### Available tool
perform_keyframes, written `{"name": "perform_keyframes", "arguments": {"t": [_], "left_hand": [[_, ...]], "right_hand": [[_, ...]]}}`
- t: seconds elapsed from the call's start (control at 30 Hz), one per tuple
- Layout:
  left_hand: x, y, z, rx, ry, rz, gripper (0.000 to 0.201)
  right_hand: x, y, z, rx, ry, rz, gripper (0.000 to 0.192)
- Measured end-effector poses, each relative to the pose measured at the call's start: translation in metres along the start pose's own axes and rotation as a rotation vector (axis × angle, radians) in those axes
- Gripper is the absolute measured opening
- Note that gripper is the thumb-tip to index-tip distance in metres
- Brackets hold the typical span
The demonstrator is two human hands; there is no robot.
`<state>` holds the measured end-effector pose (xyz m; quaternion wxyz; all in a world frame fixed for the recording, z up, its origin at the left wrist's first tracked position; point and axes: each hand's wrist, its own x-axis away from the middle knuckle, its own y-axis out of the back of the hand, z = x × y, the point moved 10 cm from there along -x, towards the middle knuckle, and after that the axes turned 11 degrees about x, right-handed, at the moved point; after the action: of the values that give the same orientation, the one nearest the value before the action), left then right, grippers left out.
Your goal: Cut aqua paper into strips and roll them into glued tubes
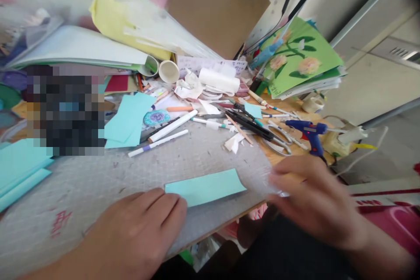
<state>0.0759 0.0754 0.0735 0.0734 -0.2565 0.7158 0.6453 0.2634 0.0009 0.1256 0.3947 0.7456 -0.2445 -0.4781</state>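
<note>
A light turquoise paper strip [205, 187] lies on the grey cutting mat [131, 183], its right end curling up slightly. My left hand [144, 218], fingers curled together, is closed on the strip's left end and holds it against the mat. To the right, apart from the strip, my right hand [308, 197] is raised over the table's front edge. Motion smears it, but thumb and fingers look pinched; a small shiny bit shows at the fingertips, too blurred to name.
Behind the strip lie white markers [159, 143], turquoise paper sheets [129, 120], scissors [278, 133] and paper scraps [234, 142]. A blue hot glue gun [308, 133] stands at the right near a power strip [341, 142]. More folded turquoise paper [22, 170] sits at the left.
</note>
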Motion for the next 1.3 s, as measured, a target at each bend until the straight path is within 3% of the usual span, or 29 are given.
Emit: {"name": "perform_keyframes", "arguments": {"t": [0.03, 0.1, 0.2, 0.5, 0.73, 0.93, 1.3], "left_hand": [[-0.001, 0.001, 0.0, 0.0, -0.011, 0.002, 0.041], [-0.006, 0.007, -0.003, 0.005, -0.039, -0.002, 0.039], [-0.014, 0.014, -0.005, 0.018, -0.059, -0.002, 0.035], [-0.011, 0.007, 0.007, 0.049, -0.012, -0.025, 0.04], [-0.009, 0.007, 0.015, 0.041, 0.07, -0.029, 0.022], [-0.01, 0.005, 0.015, 0.107, 0.022, 0.024, 0.028], [-0.016, 0.004, 0.014, 0.09, 0.035, 0.044, 0.031]], "right_hand": [[-0.014, -0.008, 0.028, -0.051, 0.135, 0.009, 0.018], [-0.034, -0.018, 0.058, -0.109, 0.235, -0.025, 0.018], [-0.046, -0.031, 0.072, -0.127, 0.278, -0.043, 0.021], [-0.051, -0.055, 0.062, -0.156, 0.198, 0.076, 0.031], [-0.051, -0.066, 0.058, -0.159, 0.128, 0.14, 0.033], [-0.058, -0.071, 0.058, -0.204, 0.127, 0.19, 0.04], [-0.061, -0.078, 0.056, -0.27, 0.116, 0.212, 0.033]]}}
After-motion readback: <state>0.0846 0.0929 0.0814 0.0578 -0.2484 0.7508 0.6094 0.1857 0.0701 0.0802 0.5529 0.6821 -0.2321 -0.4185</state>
